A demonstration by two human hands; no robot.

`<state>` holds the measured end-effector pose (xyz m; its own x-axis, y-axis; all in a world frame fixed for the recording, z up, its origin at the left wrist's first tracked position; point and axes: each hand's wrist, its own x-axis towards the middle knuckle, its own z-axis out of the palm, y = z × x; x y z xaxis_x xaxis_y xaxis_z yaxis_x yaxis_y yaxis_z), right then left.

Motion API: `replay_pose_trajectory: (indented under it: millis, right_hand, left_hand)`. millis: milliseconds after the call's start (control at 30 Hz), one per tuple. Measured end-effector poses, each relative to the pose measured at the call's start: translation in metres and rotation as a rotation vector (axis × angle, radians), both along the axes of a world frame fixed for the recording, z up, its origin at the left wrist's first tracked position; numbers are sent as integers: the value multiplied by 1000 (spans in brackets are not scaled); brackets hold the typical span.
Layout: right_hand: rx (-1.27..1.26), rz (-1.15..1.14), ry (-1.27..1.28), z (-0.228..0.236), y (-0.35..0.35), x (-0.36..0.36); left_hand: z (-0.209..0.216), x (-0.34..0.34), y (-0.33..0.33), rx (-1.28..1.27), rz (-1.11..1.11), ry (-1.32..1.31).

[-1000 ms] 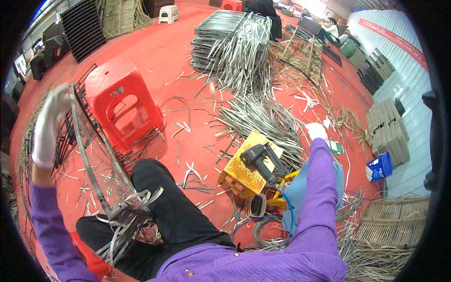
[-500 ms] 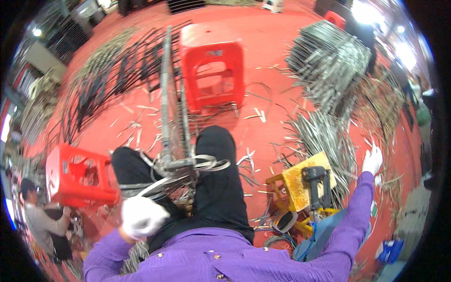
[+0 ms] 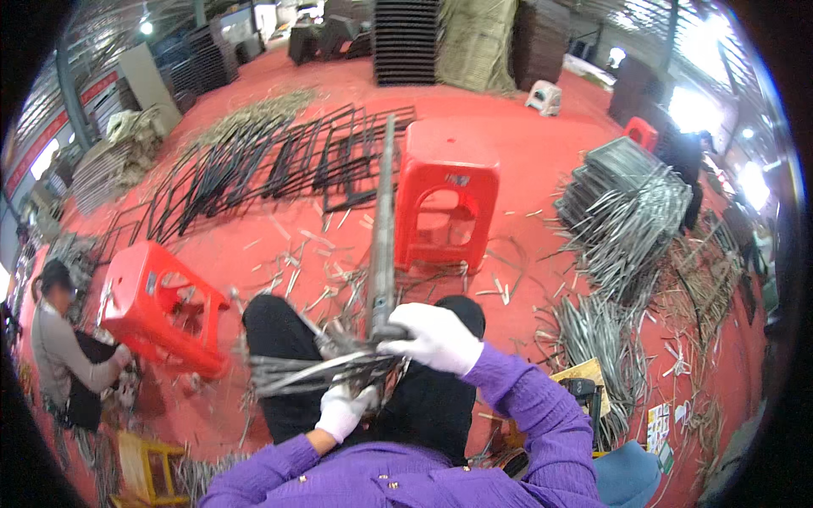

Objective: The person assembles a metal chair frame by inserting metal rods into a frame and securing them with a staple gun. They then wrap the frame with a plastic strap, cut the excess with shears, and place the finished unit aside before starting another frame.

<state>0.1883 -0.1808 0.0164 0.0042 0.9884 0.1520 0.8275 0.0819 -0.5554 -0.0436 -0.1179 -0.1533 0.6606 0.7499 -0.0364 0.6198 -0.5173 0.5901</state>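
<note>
Between my black-clad knees stands a long narrow frame [image 3: 384,229] with grey strips woven on it, seen almost edge-on. A bundle of flat grey strips [image 3: 292,375] fans out to the left from its near end. My left hand [image 3: 343,411], in a white glove, is closed at the underside of the bundle, fingers curled on the strips. My right hand [image 3: 436,337], also gloved in white, is closed at the frame's near end, its fingertips bent over the strips there. Blur and overlap hide exactly what lies under the right fingers.
A red stool [image 3: 449,161] stands beyond the frame, another [image 3: 140,288] to the left near a seated person [image 3: 72,339]. Black metal frames [image 3: 254,165] lie at the far left. Grey strip bundles [image 3: 597,347] and a yellow stool with a wooden top [image 3: 589,377] are at right.
My right hand has come in from the far right to the frame. My left hand has moved right and up to the strips. The head view has tilted up.
</note>
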Motion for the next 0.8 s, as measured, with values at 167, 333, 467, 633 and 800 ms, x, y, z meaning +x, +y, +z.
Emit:
replay_pose_trajectory:
  millis: [167,333,467,633,800]
  right_hand:
    - [224,11,115,20,61,-3]
    - [357,-121,264,88,163,34]
    - [425,26,245,131,246,78]
    - [200,16,611,154,343,110]
    - [360,-206,323,170,391,133]
  left_hand:
    - [15,7,39,-124,133,-149]
    - [49,5,99,154,32,-726]
    - [74,-18,143,237,11,-803]
    - [75,-56,191,-15,278,-1014]
    - [54,-99,244,24,439,-902]
